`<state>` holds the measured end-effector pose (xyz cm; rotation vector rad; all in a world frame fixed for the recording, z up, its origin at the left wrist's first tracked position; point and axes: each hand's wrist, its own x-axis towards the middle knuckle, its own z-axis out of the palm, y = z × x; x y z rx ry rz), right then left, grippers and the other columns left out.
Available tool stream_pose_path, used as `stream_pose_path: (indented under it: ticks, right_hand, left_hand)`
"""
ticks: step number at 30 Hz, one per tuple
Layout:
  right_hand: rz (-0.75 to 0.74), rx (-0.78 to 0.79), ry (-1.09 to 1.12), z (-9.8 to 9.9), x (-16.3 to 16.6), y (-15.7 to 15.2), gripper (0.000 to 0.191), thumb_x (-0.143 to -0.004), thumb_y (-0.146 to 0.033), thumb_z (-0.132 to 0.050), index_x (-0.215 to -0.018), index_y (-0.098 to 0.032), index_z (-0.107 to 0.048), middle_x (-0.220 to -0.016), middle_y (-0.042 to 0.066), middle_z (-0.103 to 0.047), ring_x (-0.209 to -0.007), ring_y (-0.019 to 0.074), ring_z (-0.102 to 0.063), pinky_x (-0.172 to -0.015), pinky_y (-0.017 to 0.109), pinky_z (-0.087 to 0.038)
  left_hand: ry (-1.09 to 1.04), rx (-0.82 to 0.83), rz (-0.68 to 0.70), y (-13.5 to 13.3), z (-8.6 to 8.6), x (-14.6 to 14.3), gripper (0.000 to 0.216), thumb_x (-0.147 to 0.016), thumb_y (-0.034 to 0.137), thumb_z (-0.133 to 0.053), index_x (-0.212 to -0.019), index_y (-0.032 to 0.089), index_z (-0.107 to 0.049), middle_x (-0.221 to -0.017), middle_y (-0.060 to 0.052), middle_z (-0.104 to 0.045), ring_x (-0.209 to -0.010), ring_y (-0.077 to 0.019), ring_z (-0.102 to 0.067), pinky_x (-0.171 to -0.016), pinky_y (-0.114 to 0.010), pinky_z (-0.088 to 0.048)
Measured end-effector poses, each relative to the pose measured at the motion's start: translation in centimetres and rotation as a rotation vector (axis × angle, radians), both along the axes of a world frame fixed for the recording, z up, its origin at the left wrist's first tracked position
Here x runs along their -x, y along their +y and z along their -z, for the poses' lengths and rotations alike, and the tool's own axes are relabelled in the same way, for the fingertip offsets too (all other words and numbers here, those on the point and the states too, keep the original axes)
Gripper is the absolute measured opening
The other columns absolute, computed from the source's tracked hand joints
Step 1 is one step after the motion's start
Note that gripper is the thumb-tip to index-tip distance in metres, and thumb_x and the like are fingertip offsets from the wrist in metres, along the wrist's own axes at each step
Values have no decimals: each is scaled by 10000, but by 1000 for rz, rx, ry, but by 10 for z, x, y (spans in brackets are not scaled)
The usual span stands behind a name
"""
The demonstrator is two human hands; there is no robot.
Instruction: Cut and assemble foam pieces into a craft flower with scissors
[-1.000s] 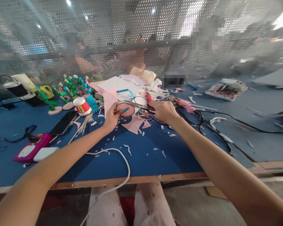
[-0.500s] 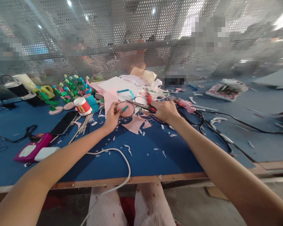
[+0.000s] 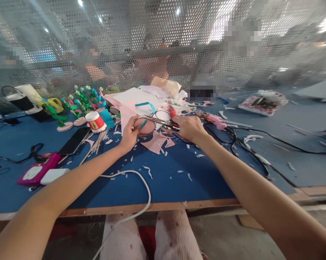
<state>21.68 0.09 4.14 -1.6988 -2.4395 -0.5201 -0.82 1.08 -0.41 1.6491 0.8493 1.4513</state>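
Across a littered blue table point(image 3: 176, 187), a person's right hand point(image 3: 190, 128) wraps the handles of scissors point(image 3: 163, 121), seemingly stiff and best held there, long axis crosswise, tips leftward. The left hand point(image 3: 129, 137) pinches, thumb uppermost, the left rim of a round pink disc point(image 3: 148, 128) just below the blades, face up, probably light and easily creased; its rim suits holding.
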Motion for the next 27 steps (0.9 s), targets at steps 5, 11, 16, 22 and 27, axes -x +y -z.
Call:
stream_pose_path:
  ticks: [5, 11, 16, 22, 27]
  right_hand:
    - [13, -55, 31, 3, -1, 2, 639, -778, -668, -213, -943, -181, -593, -906, 100, -660, -782, 225, -580, -591, 277, -282]
    - [44, -77, 45, 2, -1, 2, 645, -763, -684, -216, -868, -189, -617, -831, 85, -681, -735, 218, -589, -554, 266, -253]
    - [42, -90, 43, 1, -1, 2, 667, -759, -693, -205, -862, -183, -622, -807, 88, -682, -719, 215, -591, -542, 262, -243]
    - [37, -62, 29, 2, -2, 2, 655, -778, -674, -198, -941, -184, -601, -874, 92, -673, -748, 223, -587, -550, 260, -246]
    - [43, -57, 26, 2, -2, 1, 633, -784, -662, -207, -972, -189, -584, -914, 87, -659, -771, 222, -579, -559, 262, -245]
  left_hand:
    - [20, -10, -22, -1, -1, 0, 376, -747, 430, -562, -1057, 240, -465, -1075, -52, -507, -867, -193, -586, -606, -327, -573]
    - [-76, 61, -62, -3, -2, -2, 394, -685, 402, -637, -965, 203, -443, -947, -40, -553, -796, -191, -616, -583, -334, -568]
    - [-151, 61, -96, -1, -2, -2, 446, -595, 339, -719, -915, 190, -447, -796, -8, -599, -709, -163, -626, -583, -282, -552]
    - [-117, 21, -151, -2, -5, -3, 254, -639, 309, -672, -756, 151, -510, -685, 12, -564, -654, -126, -585, -545, -224, -522]
    - [-42, -28, -144, -2, -4, -2, 242, -675, 287, -645, -853, 153, -552, -737, 1, -569, -685, -127, -567, -559, -222, -517]
